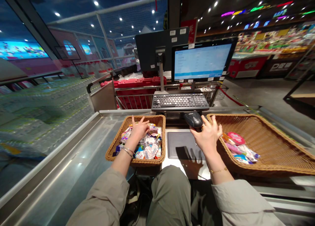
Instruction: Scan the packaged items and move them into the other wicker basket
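My left hand [140,130] is over a square wicker basket [110,147], its fingers spread. Small wrapped snacks and candies [150,148] in bright packets fill this basket. Nothing shows in its grasp, though its underside is hidden. My right hand [208,135] is beside a black barcode scanner [193,119], with thumb and fingers apart. Its thumb and index finger come close to the scanner; I cannot tell whether they touch it. Just right of this hand, a larger wicker basket [275,137] holds several packets [242,152] and a round pink item [236,138] at its left end.
Between the baskets lies a grey mat [182,145] on the metal counter [83,160]. A black keyboard [180,101] and a lit monitor [201,62] stand behind it. Farther back is a cart with red crates [140,83]. A metal rail [49,154] edges the left side.
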Tool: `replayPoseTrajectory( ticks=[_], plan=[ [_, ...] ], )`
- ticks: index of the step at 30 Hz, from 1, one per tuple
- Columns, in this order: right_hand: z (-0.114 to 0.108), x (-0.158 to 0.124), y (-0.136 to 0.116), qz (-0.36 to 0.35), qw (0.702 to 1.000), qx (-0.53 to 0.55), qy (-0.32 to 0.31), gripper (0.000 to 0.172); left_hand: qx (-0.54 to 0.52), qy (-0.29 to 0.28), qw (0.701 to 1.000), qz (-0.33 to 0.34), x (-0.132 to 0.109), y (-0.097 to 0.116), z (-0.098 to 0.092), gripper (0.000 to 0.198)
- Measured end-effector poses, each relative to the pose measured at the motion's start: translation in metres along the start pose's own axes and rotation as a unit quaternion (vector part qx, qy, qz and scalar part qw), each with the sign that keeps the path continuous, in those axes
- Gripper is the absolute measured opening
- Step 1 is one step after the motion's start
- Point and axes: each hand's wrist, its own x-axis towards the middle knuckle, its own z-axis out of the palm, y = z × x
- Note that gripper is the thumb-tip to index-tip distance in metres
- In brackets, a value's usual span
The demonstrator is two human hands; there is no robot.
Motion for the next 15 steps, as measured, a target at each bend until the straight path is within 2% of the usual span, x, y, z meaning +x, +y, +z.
replayPoseTrajectory(
  ticks=[2, 7, 15],
  plan=[
    [0.0, 0.0, 0.0, 0.001, 1.0, 0.002, -0.001, 0.031, 0.006, -0.016, 1.0, -0.023, 0.0, -0.002, 0.0, 0.014],
    [-0.002, 0.001, -0.001, 0.003, 1.0, 0.0, 0.0, 0.03, 0.025, -0.066, 0.995, -0.076, 0.004, -0.005, -0.006, 0.051],
    [-0.002, 0.001, 0.002, 0.003, 1.0, -0.005, -0.003, 0.03, 0.044, -0.149, 0.984, -0.087, 0.014, -0.002, -0.002, 0.066]
  ],
)
